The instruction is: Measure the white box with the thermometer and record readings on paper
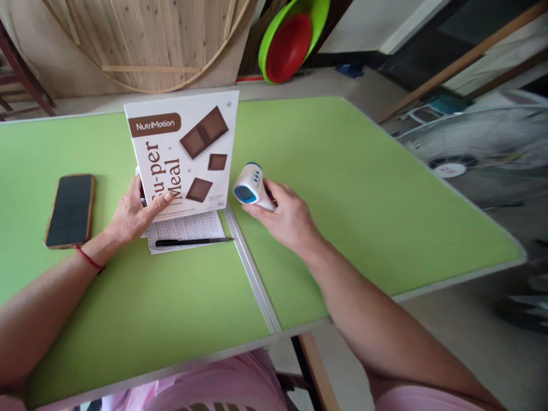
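The left hand [135,214] held a white box [184,151] upright near the table's far edge, over a printed sheet [188,228] with a pen [192,242], while the right hand [289,220] gripped a thermometer [250,185] just beside the box, its head toward it. The aiming looked done; any reading seemed still to come. The green table [363,200] also bore a phone [71,210] toward its left edge, with bowls [291,40] and a fan [483,154] beyond.

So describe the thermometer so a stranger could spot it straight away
On the green table, look just right of the upright white NutriMotion box. The right hand holds the thermometer there: a white, blue-trimmed gun-shaped device, unlike the flat black phone and pen.
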Tool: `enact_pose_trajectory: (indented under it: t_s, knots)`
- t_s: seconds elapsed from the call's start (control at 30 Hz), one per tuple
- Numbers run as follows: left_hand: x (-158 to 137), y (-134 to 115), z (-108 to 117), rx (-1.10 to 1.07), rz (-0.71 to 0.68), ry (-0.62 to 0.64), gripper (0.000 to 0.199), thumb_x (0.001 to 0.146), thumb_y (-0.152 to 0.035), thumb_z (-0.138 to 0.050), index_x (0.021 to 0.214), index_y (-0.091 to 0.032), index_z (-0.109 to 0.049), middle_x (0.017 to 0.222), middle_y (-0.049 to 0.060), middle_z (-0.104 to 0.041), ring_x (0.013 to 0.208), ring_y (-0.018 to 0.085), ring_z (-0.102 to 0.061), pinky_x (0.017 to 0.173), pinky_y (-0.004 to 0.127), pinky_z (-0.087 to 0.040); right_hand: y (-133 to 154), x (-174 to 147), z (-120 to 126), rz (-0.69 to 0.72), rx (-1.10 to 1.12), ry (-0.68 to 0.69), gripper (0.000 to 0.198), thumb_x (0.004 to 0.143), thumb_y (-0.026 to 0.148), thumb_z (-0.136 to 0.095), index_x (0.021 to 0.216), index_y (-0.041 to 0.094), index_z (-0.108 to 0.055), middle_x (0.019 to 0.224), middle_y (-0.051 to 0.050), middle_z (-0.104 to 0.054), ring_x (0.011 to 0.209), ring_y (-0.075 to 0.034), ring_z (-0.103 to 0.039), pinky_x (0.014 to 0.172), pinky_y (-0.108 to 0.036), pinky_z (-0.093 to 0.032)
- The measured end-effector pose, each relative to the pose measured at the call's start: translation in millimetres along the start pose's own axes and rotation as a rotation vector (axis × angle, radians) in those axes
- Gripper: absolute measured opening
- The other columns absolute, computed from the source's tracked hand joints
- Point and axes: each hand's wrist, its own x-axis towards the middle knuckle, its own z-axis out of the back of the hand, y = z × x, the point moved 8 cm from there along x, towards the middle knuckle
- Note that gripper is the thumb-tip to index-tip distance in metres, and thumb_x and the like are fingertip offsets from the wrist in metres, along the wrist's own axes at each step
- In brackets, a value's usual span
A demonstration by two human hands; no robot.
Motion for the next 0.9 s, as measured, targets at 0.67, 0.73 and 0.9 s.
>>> enact_pose_trajectory:
  t_s: [0.67, 0.73, 0.9]
  knots:
    - [-5, 12, 7, -0.071, 0.0, -0.057, 0.074, 0.075, -0.076, -0.088, 0.121, -0.022, -0.065, 0.114, 0.012, -0.077, 0.1, 0.036, -0.074, 0.087, 0.055, -0.063, 118, -49, -50, -0.057, 0.918, 0.496, 0.026, 0.084, 0.043, -0.076, 0.084, 0.024, -0.057, 0.077, 0.001, -0.064, 0.066, -0.014, -0.054, 0.059, -0.03, -0.05]
    - [-7, 10, 5, -0.095, -0.01, -0.034, 0.072, 0.075, -0.074, -0.088, 0.12, -0.022, -0.065, 0.112, 0.012, -0.078, 0.098, 0.036, -0.075, 0.084, 0.054, -0.063, 119, -55, -49, -0.064, 0.925, 0.502, 0.025, 0.082, 0.041, -0.077, 0.081, 0.024, -0.059, 0.077, 0.0, -0.065, 0.067, -0.015, -0.055, 0.06, -0.031, -0.051]
    - [-10, 3, -6, -0.15, 0.009, 0.087, 0.078, 0.073, -0.073, -0.089, 0.126, -0.022, -0.062, 0.119, 0.014, -0.078, 0.106, 0.041, -0.075, 0.089, 0.06, -0.063, 116, -66, -43, -0.134, 0.993, 0.518, 0.028, 0.079, 0.039, -0.084, 0.086, 0.024, -0.062, 0.076, 0.0, -0.069, 0.066, -0.016, -0.061, 0.06, -0.032, -0.055]
